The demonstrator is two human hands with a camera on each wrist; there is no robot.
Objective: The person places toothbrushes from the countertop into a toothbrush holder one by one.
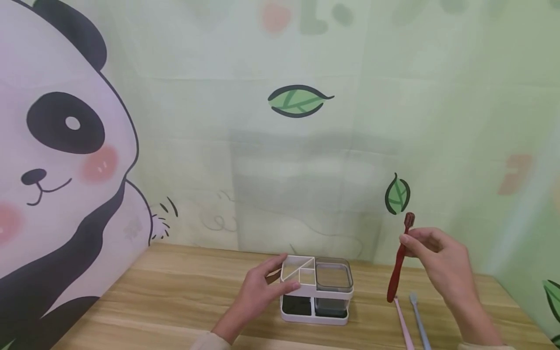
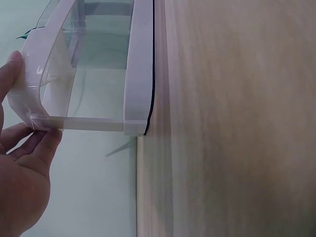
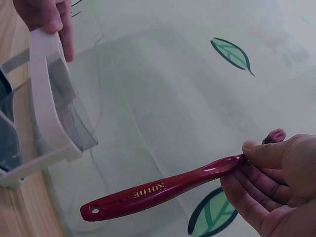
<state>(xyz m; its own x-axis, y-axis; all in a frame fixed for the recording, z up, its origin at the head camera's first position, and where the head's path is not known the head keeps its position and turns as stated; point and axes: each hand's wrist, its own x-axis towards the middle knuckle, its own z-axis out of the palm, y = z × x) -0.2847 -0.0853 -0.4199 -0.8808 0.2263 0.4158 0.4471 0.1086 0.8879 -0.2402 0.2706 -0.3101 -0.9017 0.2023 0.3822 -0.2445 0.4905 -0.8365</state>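
Right of the white, boxy plastic holder (image 1: 321,293), whose left end the left hand (image 1: 260,290) grips, the right hand (image 1: 444,263) pinches a slim dark-red toothbrush (image 1: 397,271) nearly upright, head up

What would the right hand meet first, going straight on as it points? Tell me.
Probably the printed backdrop: in the head view the right hand, pinching the red toothbrush, points up and leftward, above the white organizer. The gap's depth is unclear.
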